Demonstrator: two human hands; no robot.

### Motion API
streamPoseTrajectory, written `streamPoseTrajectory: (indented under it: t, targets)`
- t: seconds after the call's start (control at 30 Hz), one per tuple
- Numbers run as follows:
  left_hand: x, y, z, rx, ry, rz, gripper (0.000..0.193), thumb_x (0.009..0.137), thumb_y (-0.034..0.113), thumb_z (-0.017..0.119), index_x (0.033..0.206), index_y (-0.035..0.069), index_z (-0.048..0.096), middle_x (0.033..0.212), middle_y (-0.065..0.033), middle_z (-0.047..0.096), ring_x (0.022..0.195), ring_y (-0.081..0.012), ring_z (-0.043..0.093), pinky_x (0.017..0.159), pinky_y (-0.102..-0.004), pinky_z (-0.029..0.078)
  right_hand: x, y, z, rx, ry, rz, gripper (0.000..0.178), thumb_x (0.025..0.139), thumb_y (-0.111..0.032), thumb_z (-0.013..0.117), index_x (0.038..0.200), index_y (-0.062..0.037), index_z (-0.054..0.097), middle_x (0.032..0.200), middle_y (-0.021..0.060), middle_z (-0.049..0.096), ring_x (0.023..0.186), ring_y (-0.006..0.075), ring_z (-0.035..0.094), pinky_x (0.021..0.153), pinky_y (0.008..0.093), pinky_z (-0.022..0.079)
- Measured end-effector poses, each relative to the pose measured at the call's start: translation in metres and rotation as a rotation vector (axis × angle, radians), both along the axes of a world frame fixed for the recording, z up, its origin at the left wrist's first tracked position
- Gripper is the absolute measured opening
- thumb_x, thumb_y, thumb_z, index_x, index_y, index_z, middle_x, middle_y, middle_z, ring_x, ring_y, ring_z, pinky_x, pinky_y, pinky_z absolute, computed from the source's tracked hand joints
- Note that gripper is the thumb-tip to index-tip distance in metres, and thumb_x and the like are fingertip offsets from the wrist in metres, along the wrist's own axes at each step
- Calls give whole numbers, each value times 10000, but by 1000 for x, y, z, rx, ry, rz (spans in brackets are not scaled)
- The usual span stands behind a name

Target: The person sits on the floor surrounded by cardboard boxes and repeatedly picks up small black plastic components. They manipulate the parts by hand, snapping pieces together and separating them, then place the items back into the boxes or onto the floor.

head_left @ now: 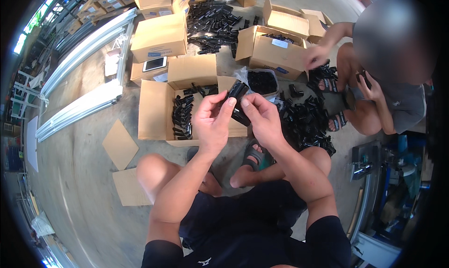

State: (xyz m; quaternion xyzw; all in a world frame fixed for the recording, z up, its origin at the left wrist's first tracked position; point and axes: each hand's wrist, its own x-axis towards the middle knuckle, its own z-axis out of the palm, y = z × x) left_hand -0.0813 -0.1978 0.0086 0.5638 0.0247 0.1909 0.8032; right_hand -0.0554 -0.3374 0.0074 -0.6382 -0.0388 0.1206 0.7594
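Between my two hands is a black tube-shaped pipe fitting (pixel 238 89), with a round open end at its top and a side branch lower down. My left hand (pixel 213 120) has thumb and fingers closed on its left side. My right hand (pixel 263 119) pinches the lower right part. Just beyond my hands stands an open cardboard box (pixel 153 110), partly hidden by them. Rows of similar black fittings (pixel 183 110) lie inside it, along with a few loose ones. Right of my hands, many more black fittings (pixel 306 121) are heaped on the floor.
A co-worker (pixel 393 76) sits at the right, one hand near another open box (pixel 278 57). A bag-lined tub (pixel 263 82) of small black parts stands between us. Far off lie more fittings (pixel 210 25); at left, white metal bars (pixel 79 109) and cardboard sheets (pixel 120 144).
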Motion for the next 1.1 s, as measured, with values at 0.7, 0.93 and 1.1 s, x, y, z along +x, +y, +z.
streamPoseTrajectory:
  t: [0.7, 0.93, 1.1]
  targets:
    - [-1, 4, -4, 27, 36, -20, 240, 943, 75, 752, 1154, -15, 678, 1012, -28, 713, 853, -41, 618, 748, -212, 521, -1, 7, 3, 104, -56, -13, 62, 1030, -96, 627, 997, -45, 638, 955, -46, 614, 879, 41, 544, 805, 202, 432]
    - [-7, 7, 5, 20, 79, -12, 228, 940, 78, 734, 1144, -16, 690, 1013, -46, 730, 857, -55, 641, 744, -223, 539, -2, 9, -6, 87, -124, -35, 32, 1010, -39, 618, 1036, -31, 635, 970, -30, 619, 906, 54, 550, 827, 218, 447]
    - [-8, 10, 5, 33, 84, -5, 231, 944, 103, 735, 1135, -18, 687, 942, -17, 711, 764, -32, 609, 672, -215, 506, -8, 16, 6, 59, -111, -72, 39, 1026, -70, 613, 1010, -36, 624, 984, -19, 628, 930, 74, 579, 875, 234, 458]
